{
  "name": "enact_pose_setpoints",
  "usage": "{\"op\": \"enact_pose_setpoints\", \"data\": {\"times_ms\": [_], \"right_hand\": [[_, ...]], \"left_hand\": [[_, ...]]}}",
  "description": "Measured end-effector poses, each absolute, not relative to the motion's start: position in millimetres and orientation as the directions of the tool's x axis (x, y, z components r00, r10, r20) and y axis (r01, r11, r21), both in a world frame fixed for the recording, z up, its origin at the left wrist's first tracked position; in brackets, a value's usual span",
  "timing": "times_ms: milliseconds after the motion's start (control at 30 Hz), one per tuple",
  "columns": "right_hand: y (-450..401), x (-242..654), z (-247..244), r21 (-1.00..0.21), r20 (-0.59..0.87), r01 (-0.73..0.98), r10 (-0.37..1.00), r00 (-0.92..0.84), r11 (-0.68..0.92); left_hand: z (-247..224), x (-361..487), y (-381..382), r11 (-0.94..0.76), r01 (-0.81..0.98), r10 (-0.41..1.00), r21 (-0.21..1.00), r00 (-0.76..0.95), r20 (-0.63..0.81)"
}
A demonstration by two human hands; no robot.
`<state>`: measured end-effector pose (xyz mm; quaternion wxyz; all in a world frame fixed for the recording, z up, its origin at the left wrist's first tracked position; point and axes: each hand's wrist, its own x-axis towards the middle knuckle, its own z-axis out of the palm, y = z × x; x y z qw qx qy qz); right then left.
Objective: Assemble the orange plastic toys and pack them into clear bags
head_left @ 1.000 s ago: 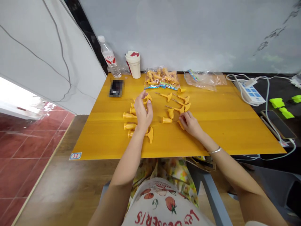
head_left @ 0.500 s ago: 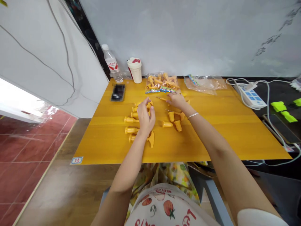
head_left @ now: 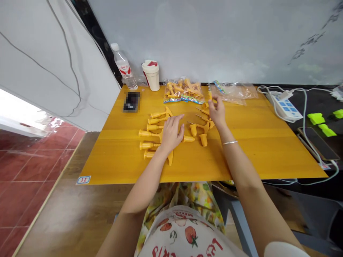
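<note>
While the left hand (head_left: pixel 172 135) lies with a wide grip over yellow parts (head_left: pixel 150 133) at the tabletop's (head_left: pixel 254 157) middle, the right hand (head_left: pixel 217 112) narrows near the far bag (head_left: pixel 183 92), its holding unclear.

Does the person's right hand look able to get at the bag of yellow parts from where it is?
Probably yes. The right hand is close beside the clear bag of yellow plastic parts, and nothing stands between them; only loose yellow pieces lie low on the tabletop nearby.
</note>
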<state>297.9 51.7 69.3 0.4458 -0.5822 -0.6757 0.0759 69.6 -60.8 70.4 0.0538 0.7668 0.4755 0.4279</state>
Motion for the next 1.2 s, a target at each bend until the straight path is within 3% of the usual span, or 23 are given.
{"op": "enact_pose_setpoints", "data": {"times_ms": [67,133,267,400,567,700,833,1000,1200], "right_hand": [[40,305,64,-0.733,0.460,0.612,0.879,0.123,0.298],[31,309,56,-0.767,0.448,0.578,0.877,0.173,0.278],[23,316,50,-0.670,0.570,0.692,0.784,0.247,0.269],[20,321,57,-0.597,0.646,0.743,0.730,0.222,0.303],[12,317,64,-0.654,0.619,0.670,0.758,0.207,0.351],[5,306,68,-0.638,0.627,0.634,0.773,0.098,0.437],[-7,293,77,-0.553,0.634,0.649,0.769,-0.080,0.523],[-18,282,83,-0.501,0.626,0.638,0.754,-0.200,0.585],[-20,278,86,-0.493,0.586,0.679,0.784,-0.202,0.544]], "left_hand": [[76,73,-62,-0.554,0.711,0.794,0.433,0.296,0.531],[84,77,-60,-0.597,0.730,0.786,0.333,0.450,0.424],[93,95,-45,-0.679,0.721,0.731,0.140,0.644,0.225],[88,116,-28,-0.676,0.726,0.737,0.129,0.662,0.136],[93,96,-25,-0.655,0.730,0.754,0.195,0.616,0.230],[101,58,-28,-0.545,0.777,0.826,0.315,0.434,0.359],[98,43,-30,-0.434,0.855,0.857,0.282,0.295,0.423],[94,48,-33,-0.388,0.883,0.858,0.264,0.242,0.454],[90,50,-33,-0.419,0.868,0.858,0.266,0.282,0.430]]}}
